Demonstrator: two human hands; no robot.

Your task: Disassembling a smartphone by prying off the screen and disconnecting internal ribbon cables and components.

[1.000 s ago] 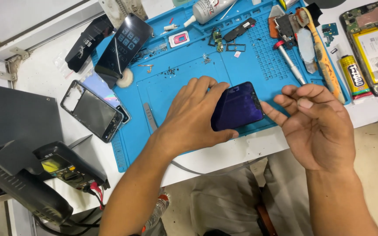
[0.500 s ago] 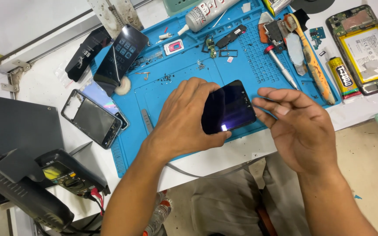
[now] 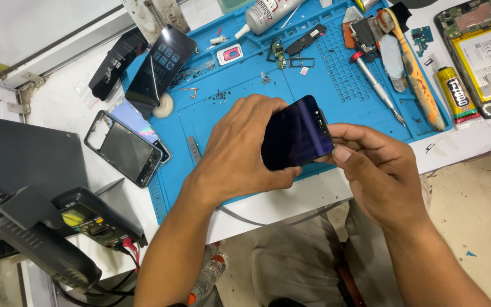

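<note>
A dark phone (image 3: 296,133) with a glossy black screen is held over the near edge of the blue work mat (image 3: 245,85). My left hand (image 3: 237,150) wraps around its left side and grips it. My right hand (image 3: 370,165) pinches the phone's right edge between thumb and forefinger. The screen faces up, tilted a little toward me.
On the mat lie a screwdriver (image 3: 376,85), a glue bottle (image 3: 265,14), small parts and a second dark phone (image 3: 160,65). A phone frame (image 3: 123,148) lies at the mat's left edge. An opened phone with its battery (image 3: 487,54) sits at the far right. A multimeter (image 3: 95,219) rests lower left.
My right hand has closed in from an open pose onto the phone's right edge. The phone has tilted so its screen faces up more.
</note>
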